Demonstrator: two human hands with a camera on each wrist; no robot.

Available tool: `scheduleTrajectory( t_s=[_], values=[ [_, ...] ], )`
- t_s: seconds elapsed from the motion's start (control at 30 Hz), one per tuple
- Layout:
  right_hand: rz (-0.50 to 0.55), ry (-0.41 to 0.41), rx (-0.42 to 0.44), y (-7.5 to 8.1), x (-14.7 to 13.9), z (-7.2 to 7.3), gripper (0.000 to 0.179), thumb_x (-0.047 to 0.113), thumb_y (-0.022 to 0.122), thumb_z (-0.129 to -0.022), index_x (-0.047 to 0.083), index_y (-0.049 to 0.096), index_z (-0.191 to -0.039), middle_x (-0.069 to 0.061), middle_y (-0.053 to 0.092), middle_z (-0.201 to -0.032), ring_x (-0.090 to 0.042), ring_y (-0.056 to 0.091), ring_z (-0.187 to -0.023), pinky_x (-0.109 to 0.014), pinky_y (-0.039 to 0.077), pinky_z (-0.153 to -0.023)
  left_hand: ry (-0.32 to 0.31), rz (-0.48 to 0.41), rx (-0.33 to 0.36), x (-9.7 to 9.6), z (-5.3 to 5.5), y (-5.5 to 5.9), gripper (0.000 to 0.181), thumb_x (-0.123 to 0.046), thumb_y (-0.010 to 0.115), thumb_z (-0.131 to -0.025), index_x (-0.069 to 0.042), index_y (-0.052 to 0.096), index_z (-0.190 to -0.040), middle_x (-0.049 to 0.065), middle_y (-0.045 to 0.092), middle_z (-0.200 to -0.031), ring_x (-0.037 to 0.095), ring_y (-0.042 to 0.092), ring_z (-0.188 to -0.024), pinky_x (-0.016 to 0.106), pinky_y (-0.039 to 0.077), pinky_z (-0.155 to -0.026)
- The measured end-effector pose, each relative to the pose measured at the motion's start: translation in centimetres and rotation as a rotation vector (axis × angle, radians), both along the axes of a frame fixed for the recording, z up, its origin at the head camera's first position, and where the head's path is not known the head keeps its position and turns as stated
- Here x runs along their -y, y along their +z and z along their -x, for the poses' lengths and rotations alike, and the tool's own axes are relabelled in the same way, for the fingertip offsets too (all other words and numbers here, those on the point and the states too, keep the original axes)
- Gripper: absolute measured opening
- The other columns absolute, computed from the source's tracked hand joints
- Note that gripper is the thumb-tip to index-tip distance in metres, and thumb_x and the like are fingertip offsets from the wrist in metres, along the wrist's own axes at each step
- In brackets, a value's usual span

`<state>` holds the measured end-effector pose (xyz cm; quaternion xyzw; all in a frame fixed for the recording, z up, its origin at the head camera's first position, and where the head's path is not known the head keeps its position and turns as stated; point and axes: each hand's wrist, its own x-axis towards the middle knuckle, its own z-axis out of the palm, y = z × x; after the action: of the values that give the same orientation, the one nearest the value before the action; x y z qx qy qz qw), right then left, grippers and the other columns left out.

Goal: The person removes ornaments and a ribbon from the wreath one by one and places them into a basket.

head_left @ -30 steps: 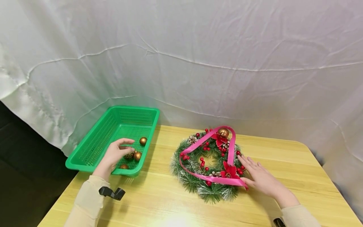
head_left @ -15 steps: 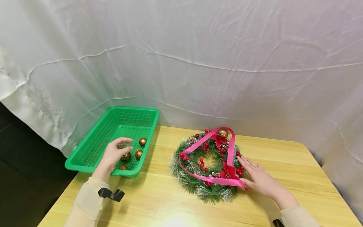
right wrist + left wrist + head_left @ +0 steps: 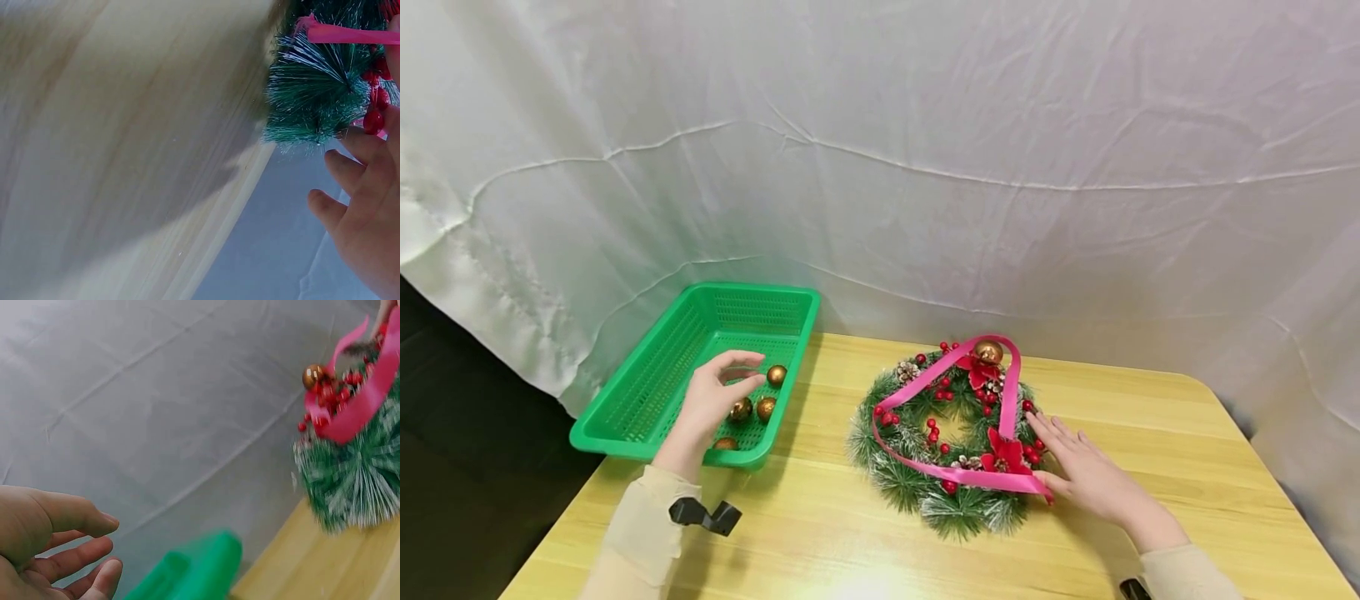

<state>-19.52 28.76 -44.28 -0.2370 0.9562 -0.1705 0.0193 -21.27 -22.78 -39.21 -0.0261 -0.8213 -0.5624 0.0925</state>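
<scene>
L hand (image 3: 711,410) has shifted a bit up + R vs 0.5 s ago; one gold ball (image 3: 741,409) under it looks nudged R too. R hand (image 3: 1093,479) & wreath (image 3: 910,485): no real chg.

L hand status: over near R part of green basket (image 3: 752,457), thumb and fingers apart, clear gap, nothing between them in head or L wrist view. Exact ht above the balls: can't tell. 4 balls visible in basket, all toward R side/near end: nudged one + second ball (image 3: 766,408) side by side, third ball (image 3: 777,375) further back by R wall, fourth ball (image 3: 726,443) at near wall, partly hidden by rim.

R hand: fingers spread, tips at R edge of wreath, not wrapped round it. Thumb by loose end of pink ribbon (image 3: 955,472); contact there unclear.

Wreath flat on bench (image 3: 1150,417), R of basket, well apart. Ribbon loops over top; one gold bauble (image 3: 988,353) at its far side, red flower (image 3: 1004,457) near R hand.

Step (my read): L selecting a ball, R steadying wreath; no pick yet. Next move prob. calls for L fingers down around one ball, then pinch. Watch: round balls, likely to roll if brushed; paired ones may knock each other.
</scene>
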Motion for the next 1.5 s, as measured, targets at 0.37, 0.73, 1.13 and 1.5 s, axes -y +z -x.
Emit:
scheduleTrajectory(
  t_s=[0.37, 0.73, 1.13, 1.5],
  values=[
    [0.003, 0.004, -0.015, 0.2, 0.1, 0.1, 0.077, 0.044, 0.056, -0.093, 0.009, 0.022, -0.152, -0.021, 0.023, -0.153, -0.046, 0.02, -0.137, -0.062, 0.014, -0.108, -0.13, -0.135, -0.117, -4.9, 0.8, 2.5, 0.031, -0.005, 0.069, -0.088, -0.001, 0.063, -0.117, 0.011, 0.06, -0.118, 0.028, 0.055, -0.104, 0.029, 0.049, -0.086],
    [0.008, 0.002, -0.009, 0.2, 0.2, 0.0, 0.077, 0.045, 0.057, -0.093, 0.009, 0.023, -0.152, -0.022, 0.023, -0.153, -0.045, 0.019, -0.137, -0.063, 0.014, -0.108, -0.231, -0.209, -0.11, -10.6, 2.5, 3.7, 0.029, 0.004, 0.069, -0.083, 0.001, 0.064, -0.112, 0.016, 0.062, -0.114, 0.033, 0.058, -0.103, 0.039, 0.051, -0.088],
    [0.009, -0.003, -0.004, 0.4, 0.2, 0.0, 0.077, 0.045, 0.057, -0.093, 0.01, 0.023, -0.152, -0.021, 0.022, -0.153, -0.045, 0.019, -0.137, -0.063, 0.015, -0.107, -0.336, -0.263, -0.104, -15.7, 4.4, 4.0, 0.028, 0.002, 0.069, -0.084, 0.0, 0.065, -0.112, 0.009, 0.065, -0.111, 0.024, 0.061, -0.097, 0.035, 0.053, -0.082],
    [0.02, 0.009, -0.007, -0.1, 0.0, 0.1, 0.079, 0.044, 0.059, -0.092, 0.007, 0.023, -0.152, -0.023, 0.024, -0.152, -0.046, 0.02, -0.137, -0.064, 0.015, -0.107, -0.377, -0.267, -0.069, -19.4, 6.7, 3.5, 0.027, -0.003, 0.071, -0.085, -0.003, 0.067, -0.111, 0.007, 0.067, -0.108, 0.023, 0.063, -0.095, 0.041, 0.054, -0.08]
  ],
)
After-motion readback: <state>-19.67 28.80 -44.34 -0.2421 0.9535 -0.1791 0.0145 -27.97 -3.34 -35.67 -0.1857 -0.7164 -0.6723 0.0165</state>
